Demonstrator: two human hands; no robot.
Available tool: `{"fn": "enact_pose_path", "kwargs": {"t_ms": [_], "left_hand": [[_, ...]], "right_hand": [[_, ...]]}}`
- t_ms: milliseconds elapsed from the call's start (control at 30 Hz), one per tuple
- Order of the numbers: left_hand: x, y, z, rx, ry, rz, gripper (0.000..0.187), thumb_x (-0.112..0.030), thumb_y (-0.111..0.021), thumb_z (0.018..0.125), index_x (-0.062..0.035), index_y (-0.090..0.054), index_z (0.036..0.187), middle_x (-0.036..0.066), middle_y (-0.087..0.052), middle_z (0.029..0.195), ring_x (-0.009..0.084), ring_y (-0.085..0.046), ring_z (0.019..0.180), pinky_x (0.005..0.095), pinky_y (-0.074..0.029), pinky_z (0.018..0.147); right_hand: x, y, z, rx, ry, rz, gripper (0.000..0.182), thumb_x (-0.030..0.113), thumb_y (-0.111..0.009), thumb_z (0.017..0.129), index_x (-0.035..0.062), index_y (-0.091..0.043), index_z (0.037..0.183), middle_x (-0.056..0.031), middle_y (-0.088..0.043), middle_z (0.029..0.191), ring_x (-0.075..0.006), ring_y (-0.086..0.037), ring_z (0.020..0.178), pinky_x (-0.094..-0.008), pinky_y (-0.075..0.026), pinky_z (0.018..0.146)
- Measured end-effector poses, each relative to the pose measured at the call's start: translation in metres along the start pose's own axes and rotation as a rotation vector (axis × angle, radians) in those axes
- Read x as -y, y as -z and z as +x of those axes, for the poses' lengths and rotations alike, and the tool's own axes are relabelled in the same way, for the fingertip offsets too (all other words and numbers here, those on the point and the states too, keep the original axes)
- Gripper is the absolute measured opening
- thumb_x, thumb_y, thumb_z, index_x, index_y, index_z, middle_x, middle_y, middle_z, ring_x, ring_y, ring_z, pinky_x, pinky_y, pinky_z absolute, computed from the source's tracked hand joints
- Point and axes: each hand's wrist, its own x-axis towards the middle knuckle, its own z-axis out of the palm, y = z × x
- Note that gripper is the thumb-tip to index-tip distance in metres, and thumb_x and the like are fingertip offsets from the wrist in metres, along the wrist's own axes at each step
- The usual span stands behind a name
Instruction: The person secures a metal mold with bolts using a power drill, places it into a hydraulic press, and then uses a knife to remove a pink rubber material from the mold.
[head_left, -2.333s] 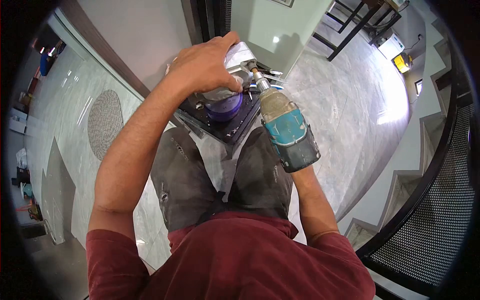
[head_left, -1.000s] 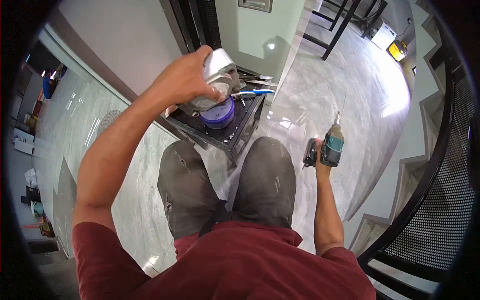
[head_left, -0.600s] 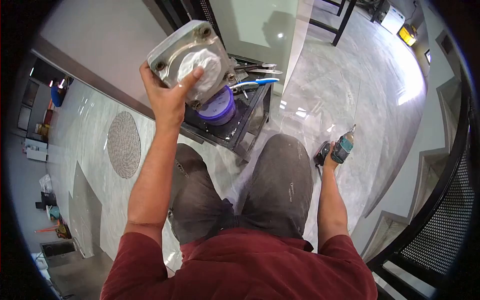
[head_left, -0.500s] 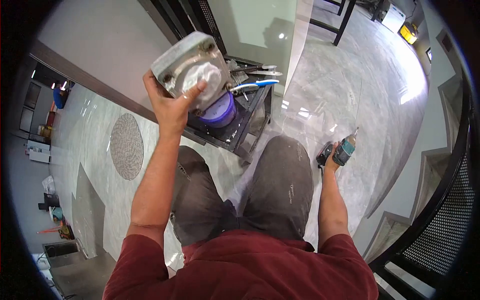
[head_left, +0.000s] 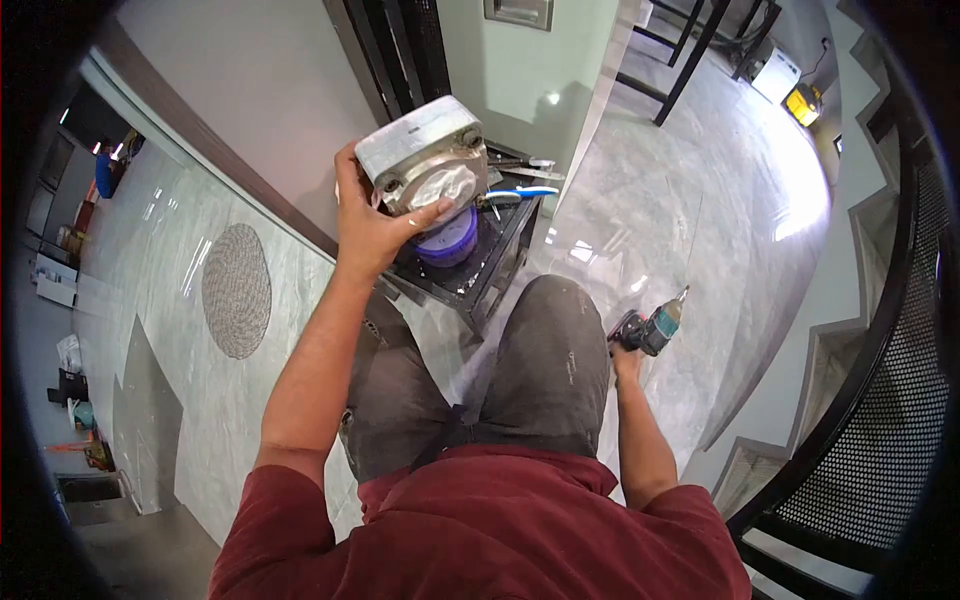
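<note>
My left hand (head_left: 372, 235) grips a squarish metal housing (head_left: 415, 145), its thumb pressed against the front and the fingers behind it. Bolt holes show at its corners, and a round white patch fills the middle of the face. The housing is tilted above a purple-rimmed tub (head_left: 450, 245), which stands on a black stand (head_left: 485, 265) and is partly hidden. Low on the right, my right hand (head_left: 626, 360) is closed around a teal and black cordless drill (head_left: 658, 328), its bit pointing up and away. The drill hangs above the floor beside my right knee.
A blue and white brush (head_left: 525, 192) and other slim tools lie on the stand. A round woven mat (head_left: 237, 290) is on the marble-look floor at left. Stairs with a black perforated railing (head_left: 870, 460) run along the right. A person (head_left: 106, 170) is far off at left.
The housing has tipped so that more of its top side shows, and it sits lower and further right in view. The drill has shifted left and down. The camera view has turned slightly.
</note>
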Motion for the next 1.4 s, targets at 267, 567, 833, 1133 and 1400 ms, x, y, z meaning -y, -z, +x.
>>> {"fn": "enact_pose_path", "kwargs": {"t_ms": [267, 567, 833, 1133, 1400], "left_hand": [[-0.081, 0.007, 0.055, 0.336, 0.013, 0.699, 0.077, -0.041, -0.084, 0.063, -0.0033, -0.053, 0.122, 0.020, -0.063, 0.114, 0.0320, -0.061, 0.108, 0.0384, -0.047, 0.092], [-0.078, 0.006, 0.067, 0.455, 0.077, 0.676, 0.080, -0.033, -0.086, 0.058, -0.0128, -0.051, 0.128, 0.017, -0.066, 0.110, 0.0345, -0.063, 0.104, 0.0388, -0.047, 0.087], [-0.076, 0.013, 0.086, 0.717, 0.157, 0.568, 0.085, -0.025, -0.088, 0.051, -0.0149, -0.051, 0.127, 0.014, -0.067, 0.104, 0.0303, -0.063, 0.097, 0.0370, -0.047, 0.086], [-0.076, 0.012, 0.083, 0.709, 0.055, 0.704, 0.084, -0.029, -0.088, 0.051, -0.0168, -0.051, 0.125, 0.014, -0.068, 0.103, 0.0325, -0.064, 0.095, 0.0386, -0.049, 0.084], [-0.073, 0.013, 0.078, 0.655, -0.029, 0.721, 0.087, -0.044, -0.088, 0.051, -0.0123, -0.051, 0.124, 0.018, -0.068, 0.102, 0.0376, -0.064, 0.099, 0.0424, -0.050, 0.085]], "right_hand": [[0.336, 0.168, -0.086, 0.132, 0.723, 0.375, 0.018, 0.015, -0.063, 0.087, 0.0020, -0.068, 0.098, -0.0130, -0.065, 0.090, -0.0288, -0.063, 0.084, -0.0352, -0.050, 0.079], [0.451, 0.101, -0.050, 0.142, 1.249, -0.042, 0.022, 0.014, -0.068, 0.074, 0.0049, -0.067, 0.093, -0.0104, -0.063, 0.099, -0.0314, -0.060, 0.094, -0.0431, -0.049, 0.082], [0.454, 0.093, -0.046, 0.035, 1.336, -0.150, 0.021, 0.014, -0.068, 0.069, 0.0076, -0.069, 0.089, -0.0061, -0.063, 0.100, -0.0263, -0.057, 0.103, -0.0398, -0.045, 0.088], [0.443, 0.102, -0.047, -0.006, 1.408, -0.148, 0.021, 0.018, -0.067, 0.078, 0.0093, -0.069, 0.097, -0.0037, -0.064, 0.106, -0.0240, -0.053, 0.110, -0.0383, -0.040, 0.094], [0.450, 0.119, -0.054, -0.090, 1.248, 0.263, 0.025, 0.016, -0.068, 0.082, 0.0063, -0.067, 0.105, -0.0062, -0.067, 0.103, -0.0249, -0.060, 0.103, -0.0374, -0.045, 0.091]]}}
